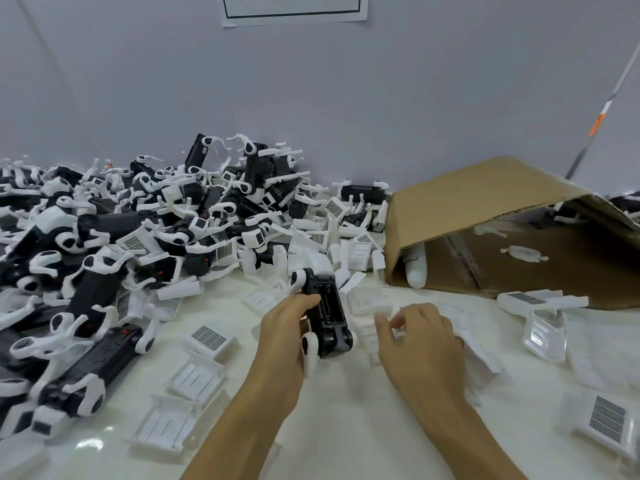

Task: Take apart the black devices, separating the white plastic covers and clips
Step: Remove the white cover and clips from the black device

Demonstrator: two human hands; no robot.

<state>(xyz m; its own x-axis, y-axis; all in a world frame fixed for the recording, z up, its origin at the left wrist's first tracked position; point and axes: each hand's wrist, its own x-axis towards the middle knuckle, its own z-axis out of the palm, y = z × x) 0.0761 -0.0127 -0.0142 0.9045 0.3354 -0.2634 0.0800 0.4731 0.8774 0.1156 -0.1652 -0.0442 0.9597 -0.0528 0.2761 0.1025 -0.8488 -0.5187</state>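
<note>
The pile of black devices (145,216), most with white clips and covers fitted, fills the table (346,420) to the left of and beyond the grip, banked against the wall (311,98). A tipped cardboard box (485,216) lies open to the right of and beyond the grip, with a few white parts inside. Loose white covers (195,374) are scattered over the table on both sides of the hands.

The device in work (325,313) sits at the centre, clasped along its left side by the left hand (284,336), fingers wrapped round the body and thumb on top. Its open compartment faces up, so its cover appears removed. White clips (309,348) remain at the near end, and another at the far end.

The right hand (419,337) lies just right of the device, fingers curled onto a white plastic piece (396,315). Blur prevents confirming whether it pinches that piece or merely rests on it.

Assessment: disassembly of this unit appears partial, clips outstanding.

Risks:
- Thin clip arms may snap if levered sideways rather than eased off their pivots.
- The one-sided left grasp may let the device twist under pull.
- Freed parts dropped among the scattered covers mix finished with unfinished stock.
- The pile slopes toward the work area; a nudge could slide units into it.
</note>
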